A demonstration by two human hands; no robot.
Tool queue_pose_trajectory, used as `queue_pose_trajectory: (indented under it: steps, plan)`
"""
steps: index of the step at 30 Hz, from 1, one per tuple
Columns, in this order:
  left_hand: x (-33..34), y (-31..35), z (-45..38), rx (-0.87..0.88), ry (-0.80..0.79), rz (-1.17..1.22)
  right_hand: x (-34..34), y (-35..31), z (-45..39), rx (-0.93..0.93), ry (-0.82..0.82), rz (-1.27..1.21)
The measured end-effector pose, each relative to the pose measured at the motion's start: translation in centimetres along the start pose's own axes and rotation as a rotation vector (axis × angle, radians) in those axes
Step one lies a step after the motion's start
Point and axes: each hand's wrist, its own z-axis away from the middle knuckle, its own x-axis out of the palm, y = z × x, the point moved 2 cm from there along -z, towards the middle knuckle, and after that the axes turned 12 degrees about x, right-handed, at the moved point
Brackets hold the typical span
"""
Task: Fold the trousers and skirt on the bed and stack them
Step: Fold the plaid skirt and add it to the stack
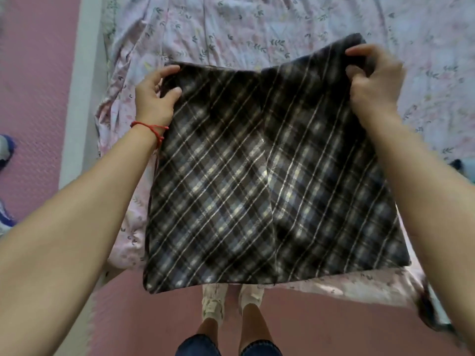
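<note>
- Bare forearms fill both lower sides of the head view, reaching out to a plaid skirt point(270, 176) held up by its top edge.
- Left hand point(156, 96) pinches one waistband corner, thumb on the near face, fingers curled behind the cloth; red string bracelet point(151, 128) just below that grip.
- Right hand point(372, 80) clamps the opposite waistband corner, fingers bunched round a gathered wad of cloth, sitting a little higher than the left grip.
- Hangs spread between the two grips, hem lowest, over the near edge of the bed point(257, 29) with its floral sheet; most likely not resting on the sheet yet.
- Worth levelling the two grips first, so the waistband runs straight and the hem falls even.
- Better to loosen the bunched wad at the right grip, keeping only the corner pinched, or a crease may get folded in.
- Then lowering hem first onto the sheet beyond the grips, flat, before any fold.
- Trousers: no clear sight of them; a dark scrap point(460, 164) right of the right grip, too little showing to tell.
- Feet in pale shoes point(232, 301) on a pink floor point(144, 325), below the hem.
</note>
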Motion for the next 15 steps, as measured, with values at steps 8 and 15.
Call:
queue_pose_trajectory:
  steps: [8, 15]
  plan:
    - [-0.9, -2.6, 6.1, -0.124, -0.064, 0.050, -1.2, 7.3, 4.2, 0.043, -0.172, 0.011]
    - [-2.3, -2.9, 10.4, -0.164, -0.080, -0.009, -2.9, 10.0, 8.1, 0.094, -0.156, 0.124]
